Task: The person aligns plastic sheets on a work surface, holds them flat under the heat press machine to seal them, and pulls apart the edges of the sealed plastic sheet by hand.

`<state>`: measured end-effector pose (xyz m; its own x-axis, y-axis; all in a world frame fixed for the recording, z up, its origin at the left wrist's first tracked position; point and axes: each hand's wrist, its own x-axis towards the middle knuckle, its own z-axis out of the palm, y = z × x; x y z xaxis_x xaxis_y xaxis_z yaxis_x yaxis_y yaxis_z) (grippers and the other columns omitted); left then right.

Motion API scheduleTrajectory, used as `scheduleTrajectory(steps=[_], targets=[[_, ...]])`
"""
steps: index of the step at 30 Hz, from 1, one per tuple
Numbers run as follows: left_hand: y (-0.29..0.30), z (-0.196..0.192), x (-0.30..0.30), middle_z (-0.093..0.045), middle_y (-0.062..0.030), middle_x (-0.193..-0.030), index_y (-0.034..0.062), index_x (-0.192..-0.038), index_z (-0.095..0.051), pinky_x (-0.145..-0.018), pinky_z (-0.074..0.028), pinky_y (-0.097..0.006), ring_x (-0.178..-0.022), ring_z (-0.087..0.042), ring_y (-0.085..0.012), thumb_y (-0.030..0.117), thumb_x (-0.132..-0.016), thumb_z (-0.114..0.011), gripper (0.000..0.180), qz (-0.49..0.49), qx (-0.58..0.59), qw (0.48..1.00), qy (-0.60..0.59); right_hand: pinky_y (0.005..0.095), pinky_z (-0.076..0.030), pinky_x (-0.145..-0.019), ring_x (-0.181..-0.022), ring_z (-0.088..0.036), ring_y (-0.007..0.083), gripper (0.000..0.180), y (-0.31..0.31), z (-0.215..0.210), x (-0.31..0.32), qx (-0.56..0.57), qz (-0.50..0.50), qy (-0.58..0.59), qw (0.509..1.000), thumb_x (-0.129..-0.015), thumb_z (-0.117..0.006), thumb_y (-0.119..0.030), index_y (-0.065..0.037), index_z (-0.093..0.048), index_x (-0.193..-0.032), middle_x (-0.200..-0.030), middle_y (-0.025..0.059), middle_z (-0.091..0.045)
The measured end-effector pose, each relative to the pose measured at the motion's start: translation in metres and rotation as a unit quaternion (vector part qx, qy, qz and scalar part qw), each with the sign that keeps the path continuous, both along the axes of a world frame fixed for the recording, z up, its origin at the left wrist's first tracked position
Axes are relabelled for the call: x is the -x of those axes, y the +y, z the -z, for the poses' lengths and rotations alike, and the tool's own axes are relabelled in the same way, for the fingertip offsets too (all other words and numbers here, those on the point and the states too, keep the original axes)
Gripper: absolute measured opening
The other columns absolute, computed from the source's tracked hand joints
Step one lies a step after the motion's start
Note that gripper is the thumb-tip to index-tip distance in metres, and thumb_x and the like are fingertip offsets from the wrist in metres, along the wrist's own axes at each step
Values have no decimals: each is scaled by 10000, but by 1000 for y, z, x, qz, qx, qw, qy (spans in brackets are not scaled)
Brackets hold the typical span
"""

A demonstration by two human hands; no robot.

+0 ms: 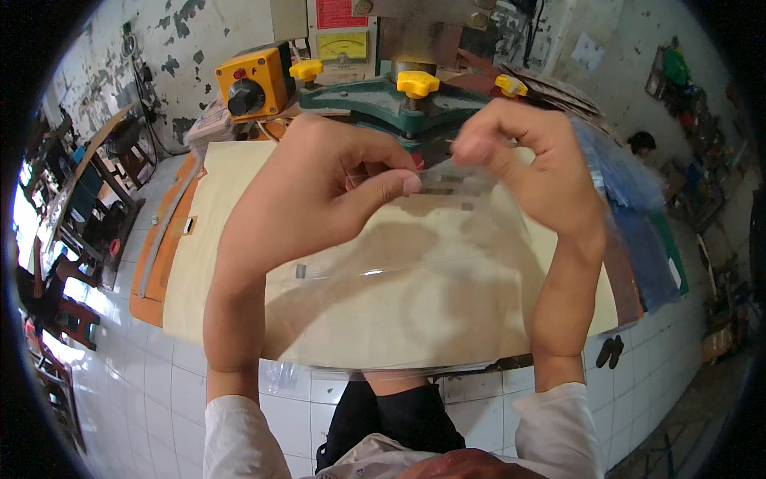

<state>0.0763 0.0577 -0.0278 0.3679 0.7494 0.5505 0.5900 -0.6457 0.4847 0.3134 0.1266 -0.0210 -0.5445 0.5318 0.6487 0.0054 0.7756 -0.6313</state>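
Both hands are raised over the cream-topped bench [239,263], holding 1 clear plastic bag [415,263] by its upper edge, near the picture's centre and a little toward 12 o'clock. The left hand [319,191] sits at about 10 o'clock of the bag, its grip closed: thumb and curled fingers [391,185] pinch the film's top edge. The right hand [535,164] sits at about 1 o'clock, its grip also closed, fingertips bent down onto the same edge, just beside the left thumb. The bag hangs toward 6 o'clock from the 2 hands, transparent, with the bench top showing through it and its lower edge crossing near the bench's near rim. Beyond the hands, toward 12 o'clock, stands a green machine [375,100] with yellow knobs [417,82], and at 11 o'clock an orange control box [254,80] with a black dial. At 3 o'clock a stack of blue-tinted plastic sheets [630,215] lies on the bench's right side.
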Motion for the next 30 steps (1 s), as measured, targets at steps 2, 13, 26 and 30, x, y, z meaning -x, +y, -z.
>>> scheduleTrajectory(steps=[2,13,26,30], targets=[[0,2,-6,-697,-87,-724,-43,-901,-729,-599,-522,-250,-628,-652,-115,114,-906,-729,157,21,7,1000,-11,258,-523,-667,-726,-665,99,142,-12,-3,3,-113,-12,-104,988,-888,-728,-107,14,-724,-962,-775,56,-708],[-3,-1,0,-695,-79,-735,-41,-895,-730,-606,-495,-246,-646,-629,-98,133,-902,-738,175,-15,-20,999,-42,236,-482,-686,-710,-596,88,77,-14,-11,-13,-76,92,-109,987,-850,-730,-36,25,-705,-889,-781,42,-691],[-2,-1,-4,-676,-62,-700,-47,-850,-714,-574,-481,-246,-614,-614,-95,131,-906,-732,188,-6,-4,999,-49,245,-498,-601,-661,-635,78,97,-6,-1,-3,-125,52,-96,986,-846,-734,-84,-5,-725,-902,-723,55,-691],[-4,-3,-6,-674,-63,-695,-45,-844,-712,-575,-482,-247,-614,-616,-96,125,-905,-730,182,-9,-10,1000,-25,256,-510,-618,-661,-643,98,83,-13,-4,3,-110,29,-90,989,-850,-730,-75,-6,-726,-895,-729,65,-695]])
